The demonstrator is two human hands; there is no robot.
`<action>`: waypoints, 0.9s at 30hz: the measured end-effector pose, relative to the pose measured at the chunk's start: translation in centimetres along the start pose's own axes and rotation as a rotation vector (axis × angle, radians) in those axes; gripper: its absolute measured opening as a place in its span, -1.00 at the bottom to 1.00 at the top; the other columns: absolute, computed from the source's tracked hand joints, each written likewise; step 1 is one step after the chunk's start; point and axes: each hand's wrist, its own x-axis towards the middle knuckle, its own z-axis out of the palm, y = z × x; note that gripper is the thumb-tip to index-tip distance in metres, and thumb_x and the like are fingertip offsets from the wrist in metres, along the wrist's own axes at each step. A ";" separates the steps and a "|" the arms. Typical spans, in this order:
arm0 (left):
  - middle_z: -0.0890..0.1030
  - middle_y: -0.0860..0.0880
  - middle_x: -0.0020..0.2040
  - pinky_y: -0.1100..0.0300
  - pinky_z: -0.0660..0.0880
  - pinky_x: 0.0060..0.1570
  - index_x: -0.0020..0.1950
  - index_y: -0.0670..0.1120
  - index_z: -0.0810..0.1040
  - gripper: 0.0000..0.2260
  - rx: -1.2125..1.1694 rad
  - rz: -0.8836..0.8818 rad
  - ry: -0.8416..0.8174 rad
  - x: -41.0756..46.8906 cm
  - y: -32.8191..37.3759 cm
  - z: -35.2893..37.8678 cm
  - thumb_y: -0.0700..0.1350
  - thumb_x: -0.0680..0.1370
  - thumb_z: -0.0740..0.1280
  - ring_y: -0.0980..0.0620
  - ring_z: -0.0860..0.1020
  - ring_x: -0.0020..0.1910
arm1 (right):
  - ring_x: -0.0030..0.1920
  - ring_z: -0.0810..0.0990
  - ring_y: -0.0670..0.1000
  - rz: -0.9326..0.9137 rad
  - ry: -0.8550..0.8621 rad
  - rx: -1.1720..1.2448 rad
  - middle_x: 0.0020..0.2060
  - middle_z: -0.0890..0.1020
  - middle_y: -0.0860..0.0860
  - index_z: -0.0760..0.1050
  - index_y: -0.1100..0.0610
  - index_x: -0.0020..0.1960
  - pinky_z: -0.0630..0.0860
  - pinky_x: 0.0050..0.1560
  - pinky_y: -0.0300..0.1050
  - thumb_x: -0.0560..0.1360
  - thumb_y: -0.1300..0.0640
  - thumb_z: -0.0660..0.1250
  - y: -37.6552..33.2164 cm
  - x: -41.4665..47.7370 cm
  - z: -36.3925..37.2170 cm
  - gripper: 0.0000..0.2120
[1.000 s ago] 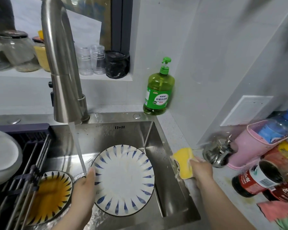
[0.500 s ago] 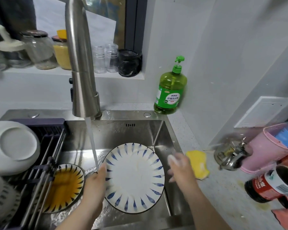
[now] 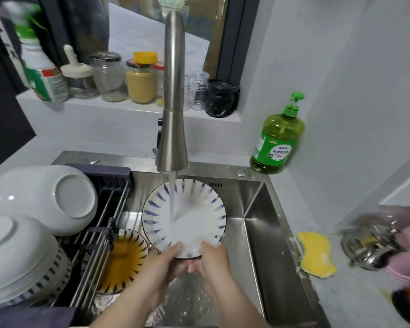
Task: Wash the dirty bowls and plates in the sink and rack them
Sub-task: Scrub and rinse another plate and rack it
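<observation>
A white plate with blue dashes (image 3: 194,209) stands tilted in the steel sink (image 3: 253,223), and the tap's water stream (image 3: 172,197) runs onto its face. My left hand (image 3: 156,268) and my right hand (image 3: 213,261) both grip its lower rim, thumbs on the front. A dirty bowl with orange-brown residue (image 3: 126,259) lies in the sink at the left, partly under the rack's bars. Washed white bowls (image 3: 45,197) and a stack of blue-patterned dishes (image 3: 21,263) sit upside down on the rack (image 3: 100,209).
The steel tap (image 3: 174,102) hangs over the sink's middle. A yellow sponge (image 3: 316,254) lies on the counter right of the sink. A green dish-soap bottle (image 3: 277,140) stands in the back corner. Jars (image 3: 109,76) line the window ledge. A metal pot lid (image 3: 369,245) and bottles crowd the far right.
My right hand let go of the sponge on the counter and came to the plate. Both hands now hold the plate, which moved from beside the stream to under it.
</observation>
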 end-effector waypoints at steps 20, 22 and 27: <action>0.59 -0.11 -0.41 0.29 0.50 -0.59 -0.16 -0.28 0.50 -0.82 0.111 -0.084 0.181 2.4 2.1 -2.8 -0.48 0.50 0.15 -0.05 0.51 -0.30 | -0.77 0.28 -0.08 0.091 0.005 0.062 -0.71 0.40 -0.01 0.40 0.25 -0.28 0.13 -0.69 -0.43 0.46 0.47 0.08 -0.3 0.4 0.4 -0.76; 0.59 -0.13 -0.35 0.29 0.51 -0.56 -0.15 -0.26 0.51 -0.82 0.121 -0.062 0.170 2.6 2.4 -2.9 -0.46 0.50 0.17 -0.04 0.52 -0.30 | -0.78 0.26 -0.09 0.072 0.060 0.091 -0.72 0.40 -0.01 0.40 0.23 -0.26 0.11 -0.69 -0.44 0.46 0.45 0.10 -0.2 0.7 1.0 -0.78; 0.53 -0.16 -0.32 0.27 0.43 -0.50 -0.18 -0.26 0.49 -0.73 0.185 0.004 0.174 2.2 1.6 -2.4 -0.56 0.41 0.12 -0.05 0.45 -0.36 | -0.77 0.29 -0.08 0.133 -0.045 0.208 -0.70 0.43 0.03 0.42 0.25 -0.26 0.17 -0.70 -0.43 0.51 0.45 0.12 0.8 0.2 1.9 -0.77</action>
